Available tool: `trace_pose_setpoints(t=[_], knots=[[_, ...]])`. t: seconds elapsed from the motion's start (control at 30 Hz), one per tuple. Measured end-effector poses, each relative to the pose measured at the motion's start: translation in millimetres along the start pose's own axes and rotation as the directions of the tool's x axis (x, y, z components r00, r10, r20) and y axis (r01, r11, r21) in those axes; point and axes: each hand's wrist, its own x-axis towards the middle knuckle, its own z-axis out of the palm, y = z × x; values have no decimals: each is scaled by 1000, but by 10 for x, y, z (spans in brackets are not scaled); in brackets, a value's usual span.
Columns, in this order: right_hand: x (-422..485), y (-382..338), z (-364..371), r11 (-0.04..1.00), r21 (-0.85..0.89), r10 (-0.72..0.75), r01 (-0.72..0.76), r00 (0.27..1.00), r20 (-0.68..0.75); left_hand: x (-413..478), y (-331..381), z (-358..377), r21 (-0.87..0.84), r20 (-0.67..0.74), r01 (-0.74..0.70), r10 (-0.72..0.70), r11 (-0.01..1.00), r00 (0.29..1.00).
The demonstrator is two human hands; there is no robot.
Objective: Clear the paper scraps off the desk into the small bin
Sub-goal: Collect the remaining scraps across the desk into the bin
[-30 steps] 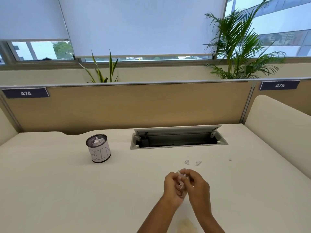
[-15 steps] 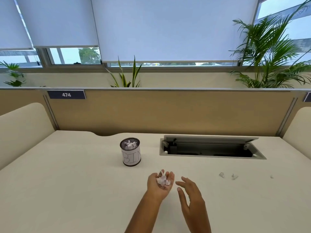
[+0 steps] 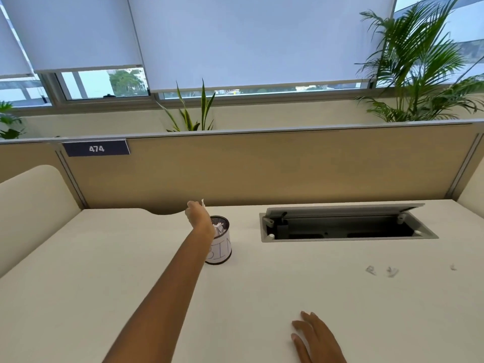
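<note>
The small bin is a dark mesh cup with a white label reading "BIN", standing mid-desk with white scraps inside. My left hand is stretched out over its left rim, fingers curled around white paper scraps, one bit sticking up past the fingertips. My forearm hides the bin's left side. My right hand rests flat on the desk near the front, fingers apart and holding nothing. Three small paper scraps lie on the desk at the right.
An open cable tray with a raised lid is sunk into the cream desk right of the bin. A tan partition with a "474" plate closes the back. Padded side panels stand at both desk ends.
My left hand carried the gathered scraps from the desk's front up to the bin. My right hand let go and dropped flat onto the desk. The view turned left and closer.
</note>
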Motion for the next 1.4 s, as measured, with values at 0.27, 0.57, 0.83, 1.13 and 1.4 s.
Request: trace_pose_setpoints(t=[0.27, 0.57, 0.83, 1.13, 1.4], knots=[[86, 48, 48, 993, -114, -19, 16, 999, -33, 110, -331, -13, 556, 195, -424, 383, 715, 903], [80, 77, 23, 987, -154, -54, 54, 999, 8, -177, -811, -112, 678, 712, -669, 498, -304, 495], [116, 251, -176, 991, 73, 104, -110, 991, 78, -986, -1901, 94, 536, 838, -843, 99, 44, 537], [505, 1548, -1190, 903, 60, 428, -425, 902, -58, -1629, -2500, 874, 679, 728, -730, -204, 79, 655], [714, 2590, -1432, 751, -179, 654, -635, 754, 70, -1879, -2849, 1394, 569, 801, -822, -244, 27, 547]])
